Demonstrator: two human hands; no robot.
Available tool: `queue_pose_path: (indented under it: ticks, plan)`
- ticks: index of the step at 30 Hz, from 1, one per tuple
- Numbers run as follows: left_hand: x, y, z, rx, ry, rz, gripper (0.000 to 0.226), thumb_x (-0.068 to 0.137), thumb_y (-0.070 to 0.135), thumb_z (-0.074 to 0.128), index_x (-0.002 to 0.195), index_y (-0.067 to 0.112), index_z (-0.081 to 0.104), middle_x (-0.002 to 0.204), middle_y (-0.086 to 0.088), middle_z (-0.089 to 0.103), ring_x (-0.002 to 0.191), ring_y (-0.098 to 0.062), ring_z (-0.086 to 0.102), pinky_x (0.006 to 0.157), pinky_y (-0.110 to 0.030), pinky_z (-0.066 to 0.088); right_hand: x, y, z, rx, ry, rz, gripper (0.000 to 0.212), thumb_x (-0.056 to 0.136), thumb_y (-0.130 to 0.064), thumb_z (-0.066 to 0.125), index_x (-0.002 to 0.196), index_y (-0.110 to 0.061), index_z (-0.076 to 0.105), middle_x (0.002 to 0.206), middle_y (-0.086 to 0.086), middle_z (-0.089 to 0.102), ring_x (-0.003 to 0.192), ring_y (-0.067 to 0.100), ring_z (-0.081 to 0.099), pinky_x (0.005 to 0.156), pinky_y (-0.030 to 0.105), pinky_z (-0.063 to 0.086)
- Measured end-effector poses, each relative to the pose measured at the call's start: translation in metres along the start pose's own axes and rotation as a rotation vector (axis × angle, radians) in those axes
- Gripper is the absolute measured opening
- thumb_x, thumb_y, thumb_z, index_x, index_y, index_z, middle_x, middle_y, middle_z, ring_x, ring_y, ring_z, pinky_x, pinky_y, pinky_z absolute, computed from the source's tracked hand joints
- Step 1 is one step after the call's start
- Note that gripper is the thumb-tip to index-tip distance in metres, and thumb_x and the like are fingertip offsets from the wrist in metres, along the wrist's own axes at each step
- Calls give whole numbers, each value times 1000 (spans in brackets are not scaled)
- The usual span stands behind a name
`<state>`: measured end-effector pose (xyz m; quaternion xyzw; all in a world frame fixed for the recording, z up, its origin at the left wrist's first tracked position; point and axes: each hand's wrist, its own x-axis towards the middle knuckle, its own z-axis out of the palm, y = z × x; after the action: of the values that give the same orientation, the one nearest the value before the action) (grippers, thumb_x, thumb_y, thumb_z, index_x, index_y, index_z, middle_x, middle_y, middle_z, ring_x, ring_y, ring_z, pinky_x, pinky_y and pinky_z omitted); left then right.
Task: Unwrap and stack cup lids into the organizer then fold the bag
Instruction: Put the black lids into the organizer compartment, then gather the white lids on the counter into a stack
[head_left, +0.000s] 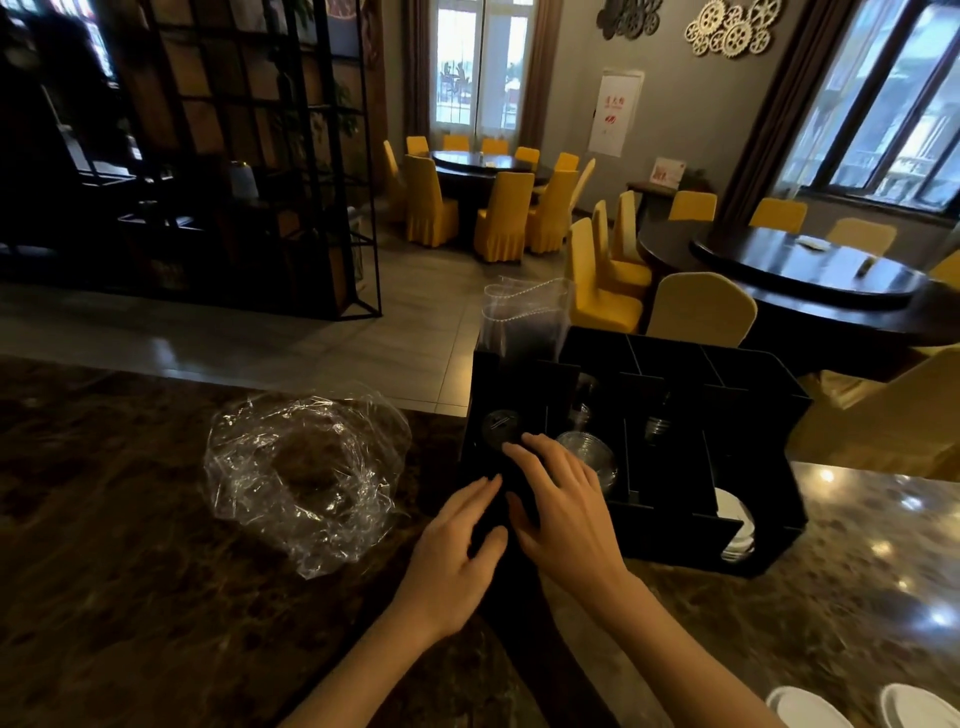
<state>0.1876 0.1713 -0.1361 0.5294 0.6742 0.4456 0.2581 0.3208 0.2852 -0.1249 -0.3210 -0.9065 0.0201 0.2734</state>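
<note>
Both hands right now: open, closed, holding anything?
Left hand: gripping dark round cup lids.
Right hand: fingers spread, resting on same lids.

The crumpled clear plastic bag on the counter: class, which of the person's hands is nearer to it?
Left. The left hand lies just right of the plastic bag, close to its edge. The right hand is farther right, at the front of the black organizer.

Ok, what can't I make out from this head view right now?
- Black lids under the left hand and right hand: hidden by the fingers and lost against the dark organizer.
- White lids in the organizer's front slot: count hidden by its wall.
- White lids at the bottom right: cut off by the edge.
</note>
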Motion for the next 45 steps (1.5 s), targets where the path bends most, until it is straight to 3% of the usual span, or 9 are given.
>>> queue_pose_path:
  ticks: [3, 7, 15, 24, 29, 32, 37, 41, 45]
  plan:
    - [-11, 2, -6, 323, 46, 191, 59, 98, 54, 38, 155, 44, 29, 160, 24, 24, 144, 4, 24, 113, -24, 34, -15, -1, -15, -3, 40, 8, 55, 94, -37, 64, 146, -26, 49, 155, -2, 46, 144, 20, 43, 113, 37, 38]
    - [-25, 6, -8, 473, 76, 300, 58, 99, 54, 36, 155, 41, 30, 159, 17, 26, 141, -1, 30, 103, -23, 45, -42, -7, -37, -12, 72, 46, 53, 95, -40, 63, 145, -25, 52, 155, 1, 47, 143, 23, 45, 111, 40, 43]
    - [-52, 18, 20, 552, -53, 379, 58, 100, 52, 34, 156, 37, 29, 160, 12, 27, 145, -8, 29, 108, -32, 45, -123, -2, -67, 2, 110, 176, 56, 91, -37, 66, 143, -23, 54, 153, 0, 49, 140, 21, 49, 106, 38, 47]
    - [-77, 40, 97, 583, -310, 516, 60, 99, 51, 38, 157, 38, 26, 163, 13, 24, 149, -7, 22, 114, -30, 36, -232, 13, -88, 21, 126, 461, 46, 95, -45, 61, 136, -25, 59, 147, 0, 53, 129, 21, 55, 100, 39, 50]
    - [-95, 43, 138, 538, -453, 519, 68, 98, 52, 41, 160, 34, 20, 164, 12, 25, 149, -5, 21, 116, -28, 31, -281, 16, -91, 14, 125, 582, 47, 92, -44, 69, 134, -23, 64, 142, -1, 58, 127, 19, 57, 98, 35, 53]
    - [-105, 41, 156, 477, -527, 495, 71, 97, 51, 44, 160, 31, 20, 163, 12, 27, 148, -4, 23, 118, -29, 33, -302, 18, -89, 54, 68, 621, 62, 90, -54, 67, 145, -27, 56, 147, -3, 54, 133, 17, 52, 104, 33, 49]
    - [-108, 36, 175, 419, -600, 428, 75, 97, 39, 55, 161, 28, 18, 165, 12, 21, 149, -5, 19, 120, -25, 23, -319, 22, -81, 138, 40, 674, 76, 90, -63, 62, 154, -27, 44, 152, -10, 48, 140, 10, 42, 114, 24, 37]
    - [-104, 38, 177, 403, -600, 401, 73, 96, 29, 60, 159, 24, 24, 165, 6, 27, 150, -11, 24, 121, -29, 23, -322, 22, -76, 180, 34, 708, 82, 89, -64, 64, 156, -23, 41, 150, -9, 51, 137, 11, 45, 112, 27, 41]
    - [-100, 43, 176, 341, -584, 347, 70, 92, 21, 67, 155, 18, 36, 158, 2, 42, 142, -17, 38, 117, -31, 32, -320, 20, -72, 175, 36, 746, 84, 88, -65, 65, 154, -21, 42, 149, -8, 53, 134, 12, 46, 108, 17, 32]
